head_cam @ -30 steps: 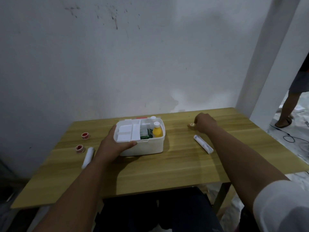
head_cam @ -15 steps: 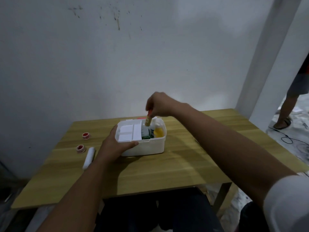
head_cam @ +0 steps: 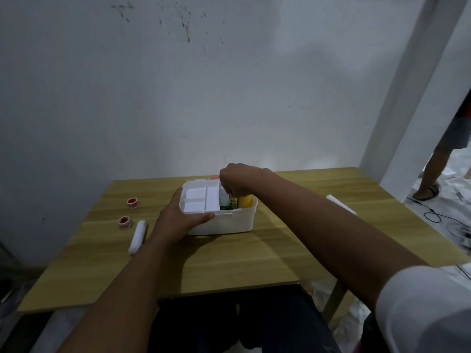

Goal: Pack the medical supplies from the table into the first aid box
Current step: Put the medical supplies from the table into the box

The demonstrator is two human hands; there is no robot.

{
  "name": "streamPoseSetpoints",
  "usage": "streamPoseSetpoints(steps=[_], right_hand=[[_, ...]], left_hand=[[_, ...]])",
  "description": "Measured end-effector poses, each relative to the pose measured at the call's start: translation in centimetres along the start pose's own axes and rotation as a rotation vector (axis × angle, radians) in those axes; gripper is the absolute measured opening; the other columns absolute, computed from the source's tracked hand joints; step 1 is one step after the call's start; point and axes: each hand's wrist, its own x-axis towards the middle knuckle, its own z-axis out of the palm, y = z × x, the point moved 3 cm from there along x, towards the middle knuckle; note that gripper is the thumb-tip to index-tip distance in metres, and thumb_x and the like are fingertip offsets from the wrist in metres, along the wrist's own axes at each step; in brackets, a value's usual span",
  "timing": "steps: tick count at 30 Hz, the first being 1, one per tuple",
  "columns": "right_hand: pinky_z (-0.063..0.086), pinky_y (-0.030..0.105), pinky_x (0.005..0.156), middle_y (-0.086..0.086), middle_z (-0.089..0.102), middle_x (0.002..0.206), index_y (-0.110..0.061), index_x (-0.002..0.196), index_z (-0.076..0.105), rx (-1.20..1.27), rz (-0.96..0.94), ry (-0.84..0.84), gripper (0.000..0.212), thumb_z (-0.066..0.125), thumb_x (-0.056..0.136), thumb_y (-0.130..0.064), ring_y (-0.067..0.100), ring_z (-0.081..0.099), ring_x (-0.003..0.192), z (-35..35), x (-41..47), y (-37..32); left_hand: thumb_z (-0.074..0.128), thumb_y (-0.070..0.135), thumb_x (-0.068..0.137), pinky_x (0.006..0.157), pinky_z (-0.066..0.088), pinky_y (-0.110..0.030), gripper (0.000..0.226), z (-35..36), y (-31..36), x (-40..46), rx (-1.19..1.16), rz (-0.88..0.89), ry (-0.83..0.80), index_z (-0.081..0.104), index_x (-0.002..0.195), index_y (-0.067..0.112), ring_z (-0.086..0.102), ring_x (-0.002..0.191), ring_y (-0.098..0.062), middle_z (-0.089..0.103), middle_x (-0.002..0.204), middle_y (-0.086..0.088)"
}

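The white first aid box (head_cam: 229, 222) stands open in the middle of the wooden table (head_cam: 254, 263). My left hand (head_cam: 178, 217) grips its front left corner, thumb on the rim. Inside are a white divided tray (head_cam: 201, 200), a green packet (head_cam: 225, 207) and a yellow bottle (head_cam: 245, 201). My right hand (head_cam: 239, 180) is down over the right compartment, fingers pinched on a small vial that is almost hidden beneath them. Two red tape rolls (head_cam: 133, 202) (head_cam: 125, 221) and a white bandage roll (head_cam: 138, 236) lie left of the box. A white tube (head_cam: 340, 203) lies to the right.
A white wall runs just behind the table. A white pillar (head_cam: 407, 98) stands at the table's right rear corner. Beyond it another person's leg (head_cam: 433, 171) and a black cable (head_cam: 433, 215) are on the floor. My dark-clothed lap is under the front edge.
My right hand picked a small vial off the table's right side, carried it left over the box, and has now lowered it into the right compartment. My left hand stayed on the box.
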Motion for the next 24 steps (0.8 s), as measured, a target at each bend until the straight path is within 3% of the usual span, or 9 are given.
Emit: streamPoseSetpoints(steps=[3,9,13,16,19,21,24], right_hand=[[0.048,0.029,0.066,0.010,0.066,0.093,-0.008,0.095,0.069,-0.013,-0.010,-0.036,0.006,0.068,0.091,-0.004,0.023,0.062,0.079,-0.4,0.0,0.1],[0.059,0.035,0.078,0.011,0.069,0.099,-0.006,0.100,0.070,-0.010,-0.003,-0.054,0.009,0.066,0.092,-0.005,0.025,0.067,0.087,-0.2,0.0,-0.2],[0.056,0.032,0.070,0.008,0.066,0.093,-0.011,0.091,0.066,-0.027,0.000,-0.115,0.005,0.067,0.091,-0.006,0.022,0.065,0.081,-0.4,0.2,-0.5],[0.047,0.029,0.058,0.003,0.058,0.081,-0.015,0.079,0.056,-0.063,0.012,-0.134,0.017,0.066,0.091,-0.007,0.016,0.056,0.067,0.5,0.6,-1.1],[0.050,0.031,0.061,0.004,0.058,0.082,-0.014,0.073,0.056,-0.077,0.025,-0.139,0.021,0.065,0.090,-0.005,0.017,0.055,0.065,1.4,0.8,-1.4],[0.054,0.032,0.068,0.006,0.063,0.091,-0.012,0.089,0.069,-0.066,0.028,-0.164,0.006,0.071,0.087,-0.007,0.020,0.061,0.074,1.7,0.7,-1.3],[0.054,0.031,0.076,0.005,0.068,0.109,-0.014,0.113,0.074,0.046,0.025,-0.175,0.031,0.080,0.083,-0.012,0.022,0.065,0.094,2.0,0.5,-0.6]], left_hand=[[0.092,0.047,0.071,0.072,0.045,-0.024,0.108,0.1,-0.1,0.0,0.000,0.000,-0.003,0.030,0.158,0.039,0.044,0.118,-0.012,0.049,0.152,0.004],[0.093,0.059,0.062,0.091,0.054,-0.041,0.119,-0.2,-0.5,0.0,0.019,-0.033,-0.003,0.028,0.160,0.040,0.049,0.130,-0.021,0.049,0.153,0.005],[0.092,0.059,0.063,0.091,0.053,-0.041,0.119,-0.1,-0.3,0.1,0.026,-0.030,-0.002,0.027,0.160,0.039,0.048,0.127,-0.019,0.048,0.154,0.004],[0.093,0.055,0.066,0.089,0.051,-0.039,0.115,0.0,-0.3,0.1,0.032,-0.026,0.001,0.028,0.159,0.038,0.045,0.122,-0.015,0.049,0.152,0.003],[0.093,0.053,0.066,0.087,0.050,-0.038,0.113,0.0,-0.2,0.0,0.034,-0.015,0.010,0.029,0.158,0.039,0.045,0.119,-0.014,0.050,0.150,0.004],[0.094,0.053,0.065,0.088,0.050,-0.039,0.114,-0.1,-0.1,0.0,0.026,-0.020,0.014,0.029,0.158,0.039,0.045,0.119,-0.014,0.050,0.149,0.005],[0.093,0.056,0.063,0.094,0.053,-0.043,0.117,0.0,-0.2,-0.1,0.028,-0.023,0.004,0.027,0.159,0.041,0.048,0.125,-0.018,0.049,0.153,0.004]])
